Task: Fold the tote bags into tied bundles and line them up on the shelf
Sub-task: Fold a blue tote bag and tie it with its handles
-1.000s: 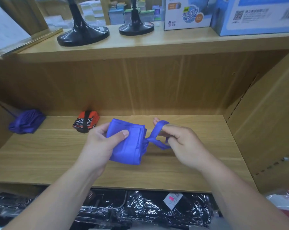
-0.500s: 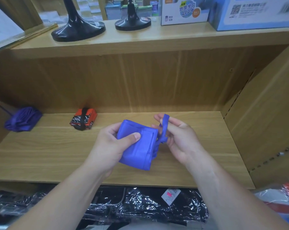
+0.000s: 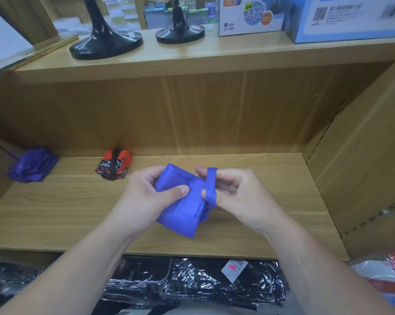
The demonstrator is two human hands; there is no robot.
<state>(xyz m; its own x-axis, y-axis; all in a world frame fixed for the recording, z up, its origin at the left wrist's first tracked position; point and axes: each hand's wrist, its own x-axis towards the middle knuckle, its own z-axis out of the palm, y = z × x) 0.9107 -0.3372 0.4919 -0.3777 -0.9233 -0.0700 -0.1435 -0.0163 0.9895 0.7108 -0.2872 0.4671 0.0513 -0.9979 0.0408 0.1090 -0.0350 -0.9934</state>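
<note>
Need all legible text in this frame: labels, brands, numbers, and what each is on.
"地理学习 APP": on the white box on the upper shelf.
Orange badge and small corner print on that box: too small to read.
Blue box: QR code, barcode and print lines, all blurred.
White tag on the black wrapped goods: unreadable.
Blue tote bag: no text visible.

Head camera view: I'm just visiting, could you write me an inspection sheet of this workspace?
Surface: wooden shelf with a back panel.
Job's things: blue tote bag, folded, in both hands; orange bundle with a black band and bunched purple bag at back left.
Clutter: nothing seen.
Grippers: left hand grips the folded bag; right hand has the strap looped round its fingers.
Cables: nothing seen.
Surroundings: black stands and boxes on the upper shelf; plastic-wrapped black goods below.
</note>
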